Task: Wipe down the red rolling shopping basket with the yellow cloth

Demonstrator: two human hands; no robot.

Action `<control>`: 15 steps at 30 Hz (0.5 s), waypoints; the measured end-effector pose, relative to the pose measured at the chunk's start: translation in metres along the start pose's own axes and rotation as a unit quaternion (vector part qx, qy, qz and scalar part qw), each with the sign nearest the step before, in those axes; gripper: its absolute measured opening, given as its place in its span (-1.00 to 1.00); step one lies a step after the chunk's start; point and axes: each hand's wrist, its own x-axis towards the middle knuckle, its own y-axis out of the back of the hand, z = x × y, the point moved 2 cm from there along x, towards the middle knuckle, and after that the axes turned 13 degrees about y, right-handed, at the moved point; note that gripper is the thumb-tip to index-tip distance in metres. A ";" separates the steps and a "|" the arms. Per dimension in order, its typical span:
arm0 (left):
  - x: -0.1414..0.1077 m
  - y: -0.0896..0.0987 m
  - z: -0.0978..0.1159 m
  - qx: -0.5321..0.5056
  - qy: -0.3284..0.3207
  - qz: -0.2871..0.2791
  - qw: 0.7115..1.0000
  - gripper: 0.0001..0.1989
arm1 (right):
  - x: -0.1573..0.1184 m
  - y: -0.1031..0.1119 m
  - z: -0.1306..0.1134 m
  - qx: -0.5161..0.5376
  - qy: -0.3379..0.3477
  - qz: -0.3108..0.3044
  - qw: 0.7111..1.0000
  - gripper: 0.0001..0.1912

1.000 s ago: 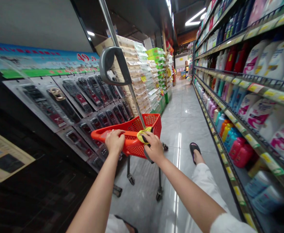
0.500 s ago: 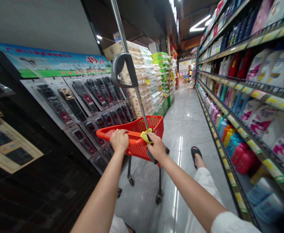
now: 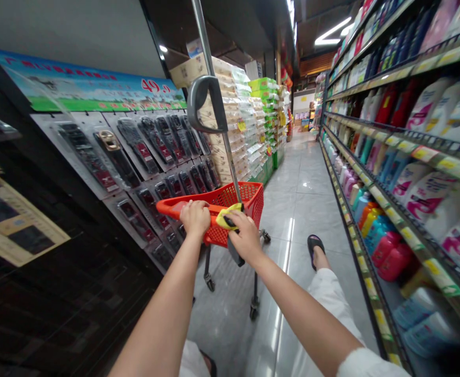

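Note:
A red shopping cart with grey legs and wheels stands ahead of me, its basket reaching leftward. My left hand is wrapped over the cart's red handle. To its right, my right hand grips a yellow and black cloth against the handle, together with a dark grey part below it. A long metal pole rises from the basket beside my right hand. High on the pole sits a grey loop-shaped handle, untouched by either hand.
On the left, a rack of packaged belts hangs under a blue sign. Stacked paper packs stand beyond it. Bottle shelves line the right side. A grey tiled aisle runs between; my sandalled foot is on it.
The yellow cloth and my right hand have shifted left along the handle, nearer my left hand. The pole's grey loop handle appears slightly higher and further right.

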 end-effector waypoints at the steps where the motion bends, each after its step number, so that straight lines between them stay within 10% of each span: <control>1: -0.001 0.000 0.002 -0.003 0.006 0.000 1.000 -0.58 | 0.001 0.002 -0.007 -0.043 0.027 -0.045 0.998 -0.40; 9: -0.019 0.003 0.022 -0.011 -0.025 -0.001 1.000 -0.56 | 0.012 0.039 0.011 -0.171 0.032 -0.100 0.980 -0.44; 15: 0.011 0.026 -0.027 -0.071 -0.092 -0.036 0.993 -0.52 | 0.015 0.076 0.052 -0.134 -0.011 -0.048 0.990 -0.49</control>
